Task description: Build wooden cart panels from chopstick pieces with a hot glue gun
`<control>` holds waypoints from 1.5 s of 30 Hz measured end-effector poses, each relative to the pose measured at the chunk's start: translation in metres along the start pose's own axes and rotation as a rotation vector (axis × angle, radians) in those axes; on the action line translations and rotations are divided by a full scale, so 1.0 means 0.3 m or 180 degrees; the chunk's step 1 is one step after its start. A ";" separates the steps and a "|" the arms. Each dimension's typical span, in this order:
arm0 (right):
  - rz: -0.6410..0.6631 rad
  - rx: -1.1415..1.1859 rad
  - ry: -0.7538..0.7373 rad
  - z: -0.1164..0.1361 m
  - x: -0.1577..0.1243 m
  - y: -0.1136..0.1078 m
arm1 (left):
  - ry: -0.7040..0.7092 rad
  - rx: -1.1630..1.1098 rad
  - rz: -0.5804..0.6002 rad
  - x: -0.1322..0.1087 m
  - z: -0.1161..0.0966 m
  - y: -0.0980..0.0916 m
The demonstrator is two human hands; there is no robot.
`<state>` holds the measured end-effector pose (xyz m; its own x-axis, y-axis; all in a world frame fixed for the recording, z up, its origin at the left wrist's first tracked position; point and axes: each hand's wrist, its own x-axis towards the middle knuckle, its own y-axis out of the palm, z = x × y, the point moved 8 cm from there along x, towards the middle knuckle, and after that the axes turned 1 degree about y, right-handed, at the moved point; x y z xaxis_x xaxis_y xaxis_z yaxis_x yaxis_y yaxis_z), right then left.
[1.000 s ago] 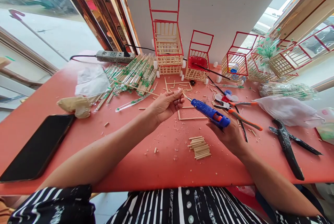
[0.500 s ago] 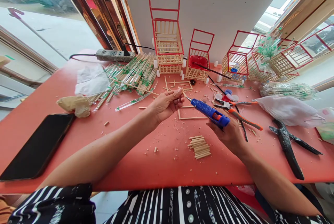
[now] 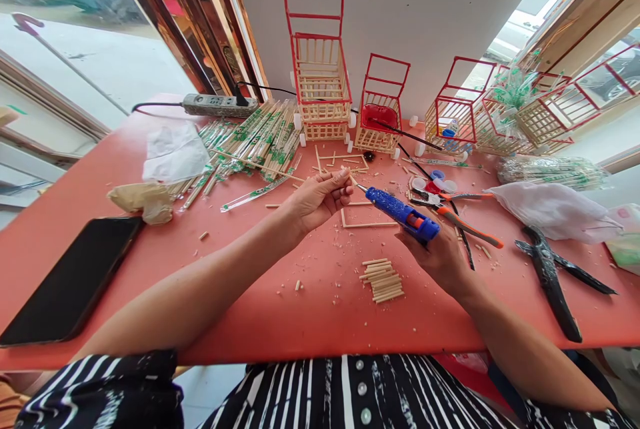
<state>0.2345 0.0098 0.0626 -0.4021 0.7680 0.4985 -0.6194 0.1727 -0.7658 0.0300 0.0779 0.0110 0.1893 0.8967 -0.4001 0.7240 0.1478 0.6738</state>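
The left hand (image 3: 317, 199) pinches a short pale wooden stick (image 3: 351, 180) between thumb and fingertips; the right hand (image 3: 440, 259) is closed round a blue plastic glue gun (image 3: 400, 212) above the red tabletop (image 3: 300, 322); the gun's long axis runs near-right to far-left, its nozzle aimed at the stick and just beside it; nearer lies a pile of cut sticks (image 3: 383, 280); hands and gun sit as they did a moment ago.

We see a red table (image 3: 280, 309) strewn with wood chips. On it lie a black phone (image 3: 70, 279), a power strip (image 3: 215, 106), wrapped chopsticks (image 3: 255, 139), cut sticks (image 3: 383, 279), orange-handled pliers (image 3: 465, 222), black shears (image 3: 553, 279) and, at the back, stick carts (image 3: 323, 92).
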 end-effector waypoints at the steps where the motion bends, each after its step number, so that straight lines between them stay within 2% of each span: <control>1: 0.0008 0.0000 0.0029 -0.003 -0.001 0.001 | 0.0008 -0.0006 0.0000 0.001 0.000 -0.001; 7: 0.0152 0.0100 0.0222 -0.017 -0.002 0.008 | 0.0012 0.0002 0.0011 0.004 -0.002 -0.002; 20: 0.0066 0.0048 0.0062 -0.005 0.006 -0.006 | 0.0032 0.0105 0.0090 0.007 0.003 -0.008; 45: 0.0167 0.0098 0.0186 -0.006 0.007 0.004 | 0.0101 0.0055 0.0122 0.009 -0.006 -0.008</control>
<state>0.2340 0.0127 0.0620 -0.3952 0.8103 0.4327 -0.6192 0.1129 -0.7770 0.0276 0.0806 0.0095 0.1962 0.9144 -0.3540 0.7279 0.1060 0.6774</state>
